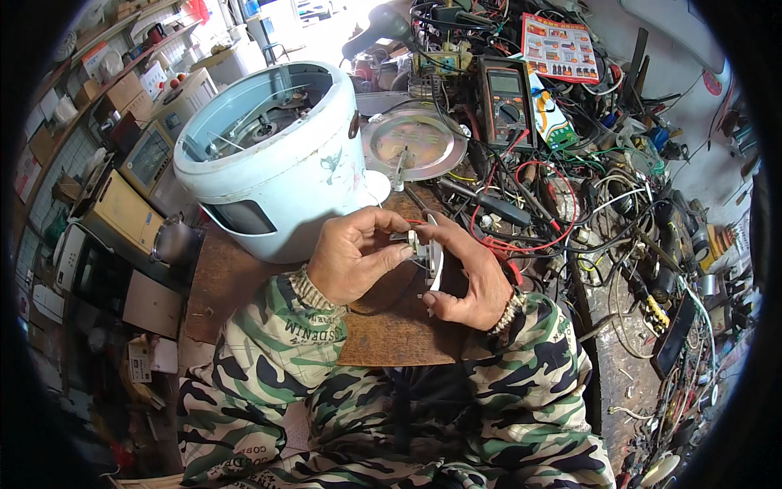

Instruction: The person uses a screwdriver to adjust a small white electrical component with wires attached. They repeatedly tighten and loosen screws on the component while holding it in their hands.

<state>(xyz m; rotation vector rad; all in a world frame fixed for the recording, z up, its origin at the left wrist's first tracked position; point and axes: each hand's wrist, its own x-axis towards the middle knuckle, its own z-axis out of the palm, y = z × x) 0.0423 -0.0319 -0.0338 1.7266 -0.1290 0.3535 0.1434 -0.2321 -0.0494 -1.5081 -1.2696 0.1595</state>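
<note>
Above the wooden tabletop, my left hand (354,254) pinches a small pale part between thumb and fingers. My right hand (472,273) is curled around a thin white plastic piece (437,259), seen nearly edge-on, with the thumb at its lower end. The two pieces meet or nearly touch between my hands; whether they are joined I cannot tell. A red wire (415,222) shows by my left fingertips. Just beyond my left hand stands a light blue round appliance body (281,183), its top uncovered and metal parts inside.
A round metal plate (415,138) lies behind my hands. A multimeter (507,102) with red and black leads sits at the back right. A black-handled tool (489,201) lies nearby. Tangled cables and loose parts crowd the right side. Shelves with boxes line the left.
</note>
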